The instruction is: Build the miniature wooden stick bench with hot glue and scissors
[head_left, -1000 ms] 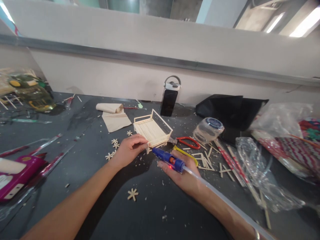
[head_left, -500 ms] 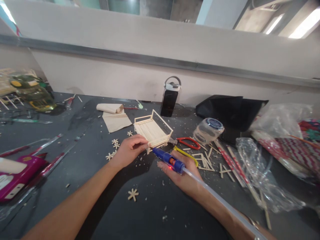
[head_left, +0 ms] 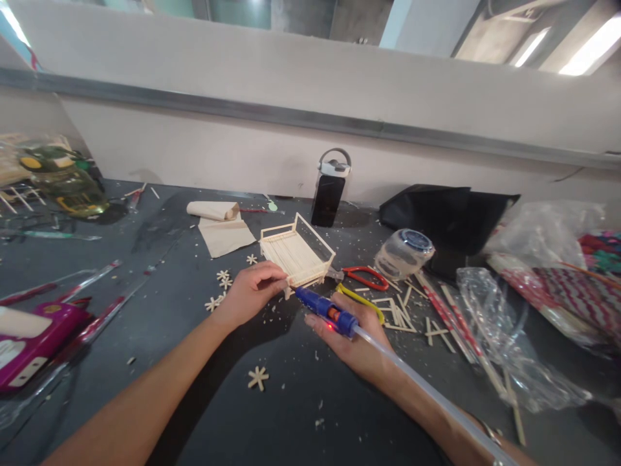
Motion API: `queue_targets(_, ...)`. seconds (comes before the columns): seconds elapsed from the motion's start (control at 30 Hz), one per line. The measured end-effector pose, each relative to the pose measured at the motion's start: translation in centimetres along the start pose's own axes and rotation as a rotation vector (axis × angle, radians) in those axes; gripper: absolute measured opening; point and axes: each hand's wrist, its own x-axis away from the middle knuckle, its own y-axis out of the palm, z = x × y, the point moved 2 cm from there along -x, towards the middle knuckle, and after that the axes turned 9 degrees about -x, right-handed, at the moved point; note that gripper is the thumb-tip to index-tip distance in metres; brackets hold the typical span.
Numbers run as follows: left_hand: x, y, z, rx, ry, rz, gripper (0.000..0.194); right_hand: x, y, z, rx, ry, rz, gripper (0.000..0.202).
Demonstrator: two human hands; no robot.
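Observation:
A small frame of pale wooden sticks [head_left: 295,254], with a slatted bed and raised ends, stands on the dark table. My left hand [head_left: 252,291] pinches its near left corner between thumb and fingers. In my right hand [head_left: 356,333] is a blue glue gun [head_left: 327,310] with a red light lit and a long clear glue stick trailing from its back. The gun's nozzle points at the near edge of the frame, close to my left fingertips. Star-shaped stick pieces [head_left: 259,377] lie on the table near my left forearm and beside the frame.
Red-handled pliers [head_left: 366,278], a yellow-handled tool [head_left: 359,299], loose sticks [head_left: 398,314] and a clear jar [head_left: 405,254] lie to the right. A bottle [head_left: 330,194] stands behind. Plastic wrapping [head_left: 504,330] is at the right, a magenta box [head_left: 43,343] at the left.

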Motion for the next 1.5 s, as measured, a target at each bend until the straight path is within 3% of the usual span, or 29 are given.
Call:
queue_targets(0.93,0.02,0.14,0.12,-0.014,-0.028,0.011,0.011,0.37,-0.08,0.63,-0.041,0.035,0.022,0.042)
queue_targets(1.17,0.03,0.01,0.36,-0.022,-0.044,0.005,0.013,0.19,-0.16,0.28,0.016,-0.005,-0.037,0.039)
queue_targets(1.5,-0.07,0.16,0.26,0.004,-0.037,0.007,0.013,-0.16,-0.04,0.59,0.031,-0.002,0.002,0.042)
